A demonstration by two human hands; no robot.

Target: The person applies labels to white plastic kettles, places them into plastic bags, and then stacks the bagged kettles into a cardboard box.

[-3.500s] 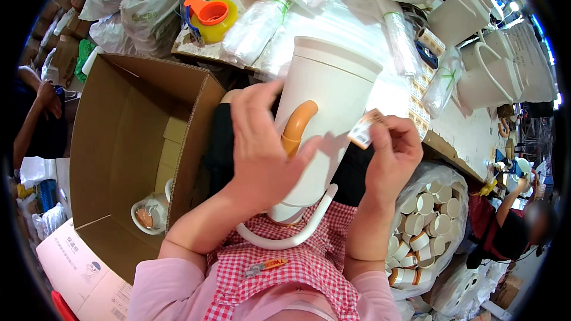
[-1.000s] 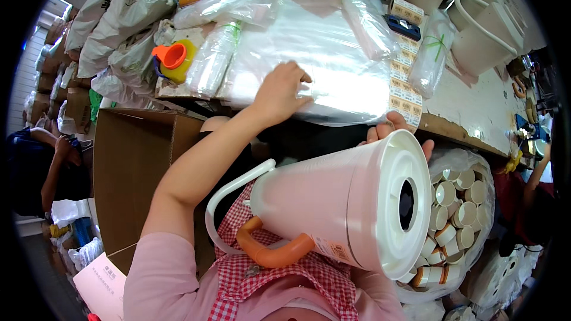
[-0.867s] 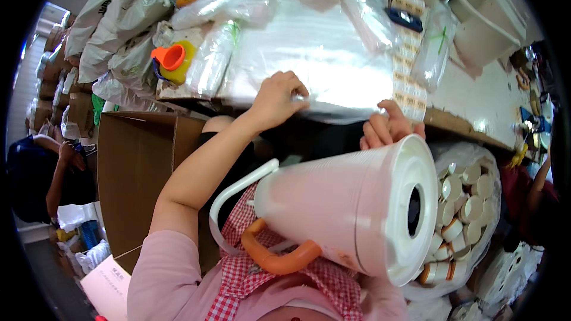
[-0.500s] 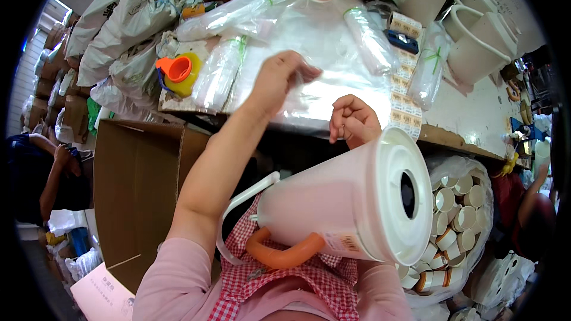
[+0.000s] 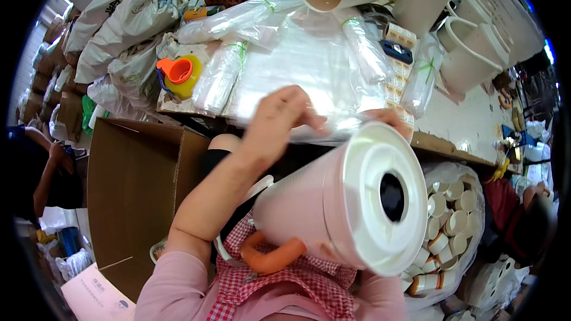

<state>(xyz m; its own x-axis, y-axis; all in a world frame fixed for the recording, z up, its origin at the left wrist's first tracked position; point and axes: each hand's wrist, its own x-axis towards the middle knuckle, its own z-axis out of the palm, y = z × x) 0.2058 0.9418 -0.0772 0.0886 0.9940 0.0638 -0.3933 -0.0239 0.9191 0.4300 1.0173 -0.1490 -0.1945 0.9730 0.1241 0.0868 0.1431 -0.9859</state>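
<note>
Pinching clear bag (image 5: 309, 77), left hand (image 5: 279, 122) outstretched.

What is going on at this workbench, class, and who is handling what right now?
A person in pink sleeves sits at a cluttered table with a pale pink jug lying on its side across the lap, its open end facing the camera. The left hand reaches onto a stack of clear plastic bags. The right hand is mostly hidden behind the jug. An open cardboard box stands at the left.
</note>
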